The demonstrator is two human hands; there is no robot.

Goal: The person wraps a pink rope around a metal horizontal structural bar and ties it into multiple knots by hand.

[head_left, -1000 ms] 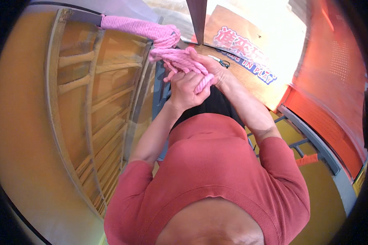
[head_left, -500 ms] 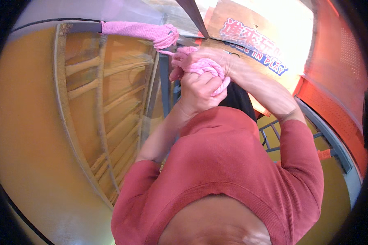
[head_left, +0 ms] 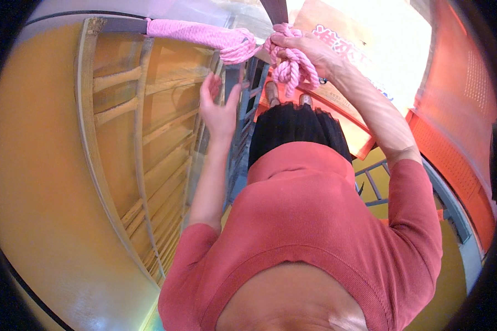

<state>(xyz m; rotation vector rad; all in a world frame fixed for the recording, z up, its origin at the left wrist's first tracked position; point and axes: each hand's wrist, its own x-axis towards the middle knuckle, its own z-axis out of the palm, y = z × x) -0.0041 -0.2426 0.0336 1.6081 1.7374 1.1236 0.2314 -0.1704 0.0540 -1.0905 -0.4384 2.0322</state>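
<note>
A loose bundle of thick pink rope (head_left: 297, 70) hangs in loops in my right hand (head_left: 315, 51), whose fingers are wrapped over its top. A short stretch joins this bundle to rope wound tightly (head_left: 196, 36) around a grey metal bar (head_left: 121, 25) at the upper left. Apart from the rope, my left hand (head_left: 221, 113) is raised below the wound part, thumb and fingers spread, with nothing in it. Rope loops hide part of my right fingers.
A ladder-like metal frame (head_left: 139, 127) stands along a yellow-brown wall (head_left: 38, 138) on the left. At the far right is an orange perforated panel (head_left: 453, 149). A bright printed board (head_left: 337, 27) lies ahead, and a dark post (head_left: 274, 11) rises beside the rope bundle.
My left hand has let go of the rope and moved left, opening. My right hand has shifted up and slightly right with the bundle, which hangs looser.
</note>
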